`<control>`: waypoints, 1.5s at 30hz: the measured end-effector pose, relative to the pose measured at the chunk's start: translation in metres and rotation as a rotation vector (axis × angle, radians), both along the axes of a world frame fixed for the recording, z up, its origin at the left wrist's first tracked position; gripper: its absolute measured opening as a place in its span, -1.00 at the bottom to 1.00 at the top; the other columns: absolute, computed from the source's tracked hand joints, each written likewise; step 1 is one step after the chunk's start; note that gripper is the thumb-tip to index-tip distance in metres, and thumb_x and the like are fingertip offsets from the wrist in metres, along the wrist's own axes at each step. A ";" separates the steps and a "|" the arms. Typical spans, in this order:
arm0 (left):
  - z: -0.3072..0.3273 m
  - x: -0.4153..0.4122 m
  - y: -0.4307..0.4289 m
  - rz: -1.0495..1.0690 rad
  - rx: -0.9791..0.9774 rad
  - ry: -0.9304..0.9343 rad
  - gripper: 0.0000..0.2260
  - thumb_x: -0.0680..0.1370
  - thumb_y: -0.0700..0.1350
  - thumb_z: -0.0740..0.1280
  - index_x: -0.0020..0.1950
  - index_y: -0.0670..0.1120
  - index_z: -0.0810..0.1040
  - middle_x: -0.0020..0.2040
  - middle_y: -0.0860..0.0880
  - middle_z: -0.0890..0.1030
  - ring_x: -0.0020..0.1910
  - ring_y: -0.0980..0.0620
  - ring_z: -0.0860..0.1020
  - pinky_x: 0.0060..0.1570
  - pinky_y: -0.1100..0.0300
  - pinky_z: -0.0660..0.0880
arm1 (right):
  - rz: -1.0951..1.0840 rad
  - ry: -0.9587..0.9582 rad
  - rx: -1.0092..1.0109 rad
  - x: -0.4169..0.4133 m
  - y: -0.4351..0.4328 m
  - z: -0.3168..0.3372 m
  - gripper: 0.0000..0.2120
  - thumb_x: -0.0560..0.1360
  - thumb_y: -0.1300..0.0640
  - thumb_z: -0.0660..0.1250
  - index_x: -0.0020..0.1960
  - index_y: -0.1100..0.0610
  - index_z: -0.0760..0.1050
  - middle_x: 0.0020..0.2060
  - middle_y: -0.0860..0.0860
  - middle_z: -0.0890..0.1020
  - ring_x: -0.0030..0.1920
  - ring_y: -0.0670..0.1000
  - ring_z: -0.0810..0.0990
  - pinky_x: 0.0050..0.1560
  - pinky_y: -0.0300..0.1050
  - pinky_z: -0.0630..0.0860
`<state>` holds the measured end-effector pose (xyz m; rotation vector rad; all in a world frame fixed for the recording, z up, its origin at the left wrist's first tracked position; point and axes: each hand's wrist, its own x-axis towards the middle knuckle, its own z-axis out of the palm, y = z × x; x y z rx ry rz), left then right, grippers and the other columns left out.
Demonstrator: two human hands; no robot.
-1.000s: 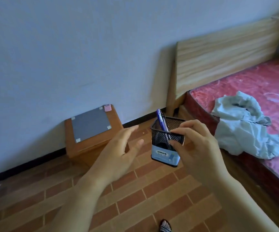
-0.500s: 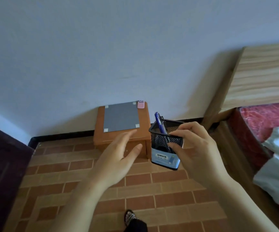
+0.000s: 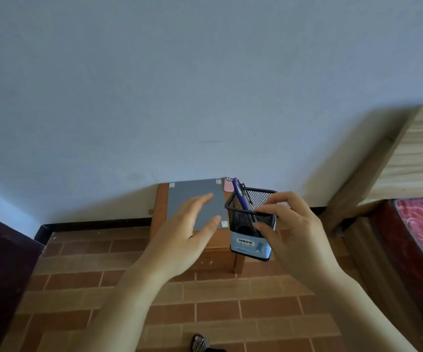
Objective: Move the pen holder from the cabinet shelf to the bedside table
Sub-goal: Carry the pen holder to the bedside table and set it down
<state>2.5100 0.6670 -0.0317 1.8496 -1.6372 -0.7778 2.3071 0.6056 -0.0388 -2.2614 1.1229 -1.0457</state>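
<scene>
Item: black mesh pen holder (image 3: pixel 246 224) with a blue label band, carrying a blue pen (image 3: pixel 238 193).

Location: in the air, in the right hand (image 3: pixel 298 235), in front of the right edge of the bedside table (image 3: pixel 161 212).

Right hand: thumb on the near face, fingers curled over the rim; a firm pinch.

Left hand (image 3: pixel 187 237): fingers straight, holding nothing, just left of the holder and above the grey mat (image 3: pixel 190 190).

Beyond the hands: a pink item (image 3: pixel 228 186) at the table's back corner.

Handling note: likely the set-down step. Keep the holder upright so that the pen stays in, bring it left over the mat, clear of the table edge and the pink item, and lower the base flat before loosening the pinch.

Change from half a second ago: the table is nearer, and the left hand is now over its top. The bed (image 3: pixel 421 153) lies further right.
</scene>
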 end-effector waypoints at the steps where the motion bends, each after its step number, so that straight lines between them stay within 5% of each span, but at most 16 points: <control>1: 0.001 0.010 -0.007 -0.001 0.002 -0.008 -0.49 0.49 0.26 0.08 0.43 0.21 0.15 0.42 0.27 0.23 0.36 0.30 0.22 0.31 0.16 0.28 | 0.010 -0.002 -0.001 0.010 -0.008 -0.001 -0.81 0.36 0.24 0.44 -0.04 0.10 0.58 -0.04 -0.07 0.47 -0.04 0.00 0.53 -0.12 -0.06 0.56; 7: 0.000 0.057 -0.028 0.045 0.046 -0.048 -0.50 0.52 0.22 0.10 0.44 0.18 0.14 0.43 0.21 0.25 0.25 -0.02 0.42 0.24 0.16 0.32 | 0.054 0.022 0.036 0.064 -0.044 -0.008 -0.79 0.35 0.24 0.46 -0.04 0.07 0.58 -0.03 -0.09 0.45 -0.21 -0.02 0.54 -0.15 -0.24 0.44; 12: -0.011 0.099 -0.038 0.134 0.045 0.025 -0.50 0.51 0.22 0.11 0.44 0.18 0.16 0.43 0.24 0.23 0.33 0.33 0.21 0.22 0.32 0.25 | 0.109 0.060 0.051 0.109 -0.070 -0.015 -0.80 0.34 0.24 0.46 -0.06 0.10 0.59 -0.05 -0.06 0.48 -0.08 0.01 0.54 -0.11 -0.21 0.45; 15: -0.017 0.121 -0.041 0.186 0.071 0.026 -0.50 0.51 0.23 0.11 0.44 0.18 0.15 0.43 0.25 0.22 0.36 0.30 0.21 0.29 0.21 0.24 | 0.153 0.087 0.081 0.136 -0.086 -0.021 -0.81 0.35 0.23 0.45 -0.05 0.10 0.59 -0.03 -0.04 0.49 -0.09 0.03 0.52 -0.16 -0.29 0.40; 28: -0.026 0.202 -0.130 0.233 0.144 -0.053 -0.53 0.55 0.16 0.12 0.45 0.18 0.12 0.42 0.25 0.23 0.28 0.38 0.18 0.23 0.29 0.23 | 0.231 0.084 0.147 0.227 -0.177 -0.042 -0.81 0.36 0.24 0.45 -0.04 0.10 0.58 -0.04 -0.05 0.48 -0.04 -0.13 0.44 0.01 -0.55 0.25; 36: -0.032 0.245 -0.183 0.159 0.137 -0.101 -0.51 0.54 0.19 0.10 0.45 0.15 0.12 0.45 0.20 0.21 0.38 0.24 0.21 0.31 0.17 0.28 | 0.197 0.145 0.150 0.269 -0.217 -0.045 -0.83 0.33 0.26 0.47 -0.09 0.15 0.59 -0.04 0.05 0.54 -0.10 -0.08 0.46 0.04 -0.62 0.15; 45: -0.061 0.314 -0.224 -0.083 0.148 -0.112 -0.53 0.55 0.15 0.12 0.44 0.11 0.17 0.44 0.17 0.25 0.37 0.23 0.24 0.23 0.32 0.17 | 0.002 0.138 0.156 0.313 -0.222 -0.075 -0.83 0.34 0.27 0.46 -0.08 0.15 0.58 -0.05 0.03 0.53 -0.09 -0.19 0.35 0.04 -0.60 0.16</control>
